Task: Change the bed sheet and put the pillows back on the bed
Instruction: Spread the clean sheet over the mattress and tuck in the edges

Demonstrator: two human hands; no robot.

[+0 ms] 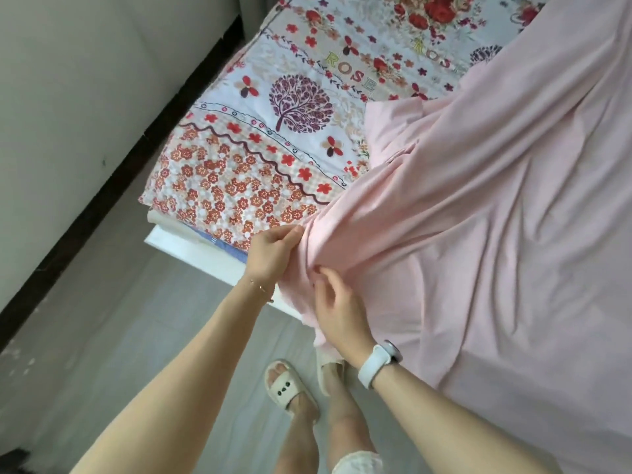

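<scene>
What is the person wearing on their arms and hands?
Both arms are bare, with no sleeves in view. The left hand has a thin, gold-coloured chain bracelet at the wrist. The right hand has a white watch band on its wrist, with a rounded, silvery-purple watch case at the side. No rings or gloves are visible.

left hand (273, 254) pinching, right hand (337, 311) gripping, forearms extended
</scene>
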